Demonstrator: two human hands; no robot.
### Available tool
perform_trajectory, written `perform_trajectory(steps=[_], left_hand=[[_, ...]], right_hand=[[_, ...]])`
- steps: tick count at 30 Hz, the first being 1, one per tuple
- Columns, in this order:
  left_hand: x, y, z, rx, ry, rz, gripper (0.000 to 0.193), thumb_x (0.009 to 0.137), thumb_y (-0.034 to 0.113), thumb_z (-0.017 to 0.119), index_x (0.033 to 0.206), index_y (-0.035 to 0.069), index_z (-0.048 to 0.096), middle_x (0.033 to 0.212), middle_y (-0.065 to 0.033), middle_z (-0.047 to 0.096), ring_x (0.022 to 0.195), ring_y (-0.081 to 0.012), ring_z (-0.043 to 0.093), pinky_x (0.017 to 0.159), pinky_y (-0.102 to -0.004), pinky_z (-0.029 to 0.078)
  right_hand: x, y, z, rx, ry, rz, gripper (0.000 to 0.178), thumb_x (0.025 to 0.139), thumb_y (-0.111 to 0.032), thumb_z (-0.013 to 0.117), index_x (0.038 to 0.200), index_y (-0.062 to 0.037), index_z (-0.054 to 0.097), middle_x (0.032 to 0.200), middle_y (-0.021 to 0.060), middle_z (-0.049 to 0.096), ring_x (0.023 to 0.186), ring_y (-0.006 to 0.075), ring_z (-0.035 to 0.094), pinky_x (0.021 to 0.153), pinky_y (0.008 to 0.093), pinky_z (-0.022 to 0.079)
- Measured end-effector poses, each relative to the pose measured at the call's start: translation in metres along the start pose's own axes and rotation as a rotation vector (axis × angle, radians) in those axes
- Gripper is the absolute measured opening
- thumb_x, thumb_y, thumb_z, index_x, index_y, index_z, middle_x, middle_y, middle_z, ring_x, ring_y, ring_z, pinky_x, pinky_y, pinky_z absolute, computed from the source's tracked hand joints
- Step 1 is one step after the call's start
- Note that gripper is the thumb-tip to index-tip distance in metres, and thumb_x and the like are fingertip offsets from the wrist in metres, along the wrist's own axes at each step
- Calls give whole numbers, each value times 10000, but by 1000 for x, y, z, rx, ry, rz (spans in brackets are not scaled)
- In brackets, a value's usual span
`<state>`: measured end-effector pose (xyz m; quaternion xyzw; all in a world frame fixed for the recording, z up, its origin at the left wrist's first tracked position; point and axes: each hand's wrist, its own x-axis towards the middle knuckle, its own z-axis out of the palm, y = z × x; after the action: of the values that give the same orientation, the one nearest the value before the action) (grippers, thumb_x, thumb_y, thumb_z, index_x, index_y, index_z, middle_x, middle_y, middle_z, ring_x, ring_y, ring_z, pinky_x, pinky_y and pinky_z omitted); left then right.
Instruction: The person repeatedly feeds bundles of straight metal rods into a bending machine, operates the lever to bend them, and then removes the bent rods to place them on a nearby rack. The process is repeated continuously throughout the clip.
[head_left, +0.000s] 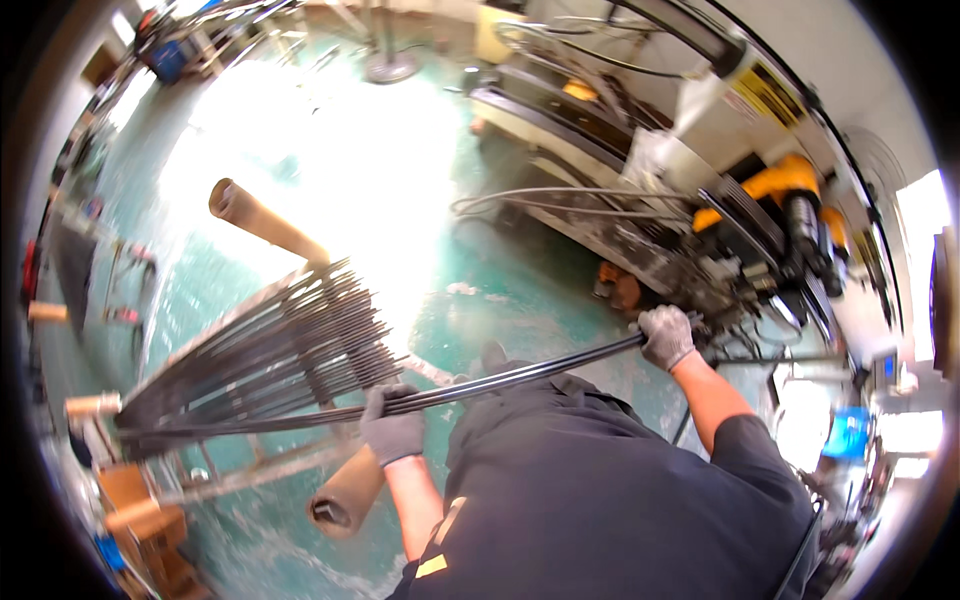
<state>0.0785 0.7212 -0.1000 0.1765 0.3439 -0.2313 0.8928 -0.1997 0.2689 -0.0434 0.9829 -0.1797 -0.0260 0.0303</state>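
Across the front of my body runs a bundle of long dark metal rods (pixel 510 378). Near the right end of the bundle, my right hand (pixel 667 337), in a light grey glove, is closed around it. Further left, my left hand (pixel 391 426), in a darker grey glove, grips the same rods from below and the side. Their far left ends reach back over a rack that bears a pile of similar rods (pixel 300 335). Beside my left hand are the uneven ends of that pile. Exactly how many rods I hold cannot be made out.
Brown cardboard-like tubes stick out from the rack, one beyond the pile (pixel 265 220) and one near my left forearm (pixel 345 492). On the right stands a large machine (pixel 600 215) with cables and a yellow-orange part (pixel 780 180). A cardboard box (pixel 150 530) sits lower left on the green floor.
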Motion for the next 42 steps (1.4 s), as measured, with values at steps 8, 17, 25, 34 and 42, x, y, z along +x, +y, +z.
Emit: perform_trajectory(steps=[8, 17, 25, 34, 42], left_hand=[[-19, 45, 104, 196, -194, 233, 121, 1026, 113, 662, 1114, 41, 621, 876, -43, 621, 767, -181, 566, 733, -310, 525], [-33, -163, 191, 536, -854, -134, 102, 1007, 128, 681, 1031, 46, 624, 933, -79, 684, 889, -242, 636, 936, -446, 531], [-31, -326, 268, 558, -926, -284, 167, 1042, 60, 595, 1204, 32, 567, 1007, -99, 665, 1032, -275, 648, 1124, -498, 449], [70, -337, 344, 681, -976, -214, 391, 1101, 117, 487, 1368, -165, 525, 1288, -247, 651, 1257, -340, 616, 1213, -505, 406], [118, -410, 380, 969, -854, 39, 355, 1128, 250, 508, 1060, -48, 687, 1003, -163, 725, 979, -276, 698, 988, -413, 576]], right_hand=[[-144, 106, 5, -302, 142, 995, 255, 868, -133, 693, 1119, -90, 704, 1037, 176, 712, 1220, 358, 600, 1079, 440, 453], [-96, -11, -50, 2894, 1035, 890, 410, 865, 40, 494, 1260, 32, 605, 1126, 193, 692, 1214, 420, 645, 1104, 598, 493], [-114, 159, -44, 2540, 1325, 1129, 185, 984, 82, 602, 1151, 6, 580, 1011, 145, 677, 980, 349, 693, 969, 506, 586], [-209, 352, -37, 2072, 1722, 1431, 272, 976, -262, 755, 1096, -32, 670, 984, 119, 717, 935, 280, 698, 870, 404, 595], [-142, 382, -41, 1849, 1802, 1576, 373, 1002, -337, 731, 1274, -94, 653, 1087, 50, 741, 955, 257, 701, 825, 458, 573]])
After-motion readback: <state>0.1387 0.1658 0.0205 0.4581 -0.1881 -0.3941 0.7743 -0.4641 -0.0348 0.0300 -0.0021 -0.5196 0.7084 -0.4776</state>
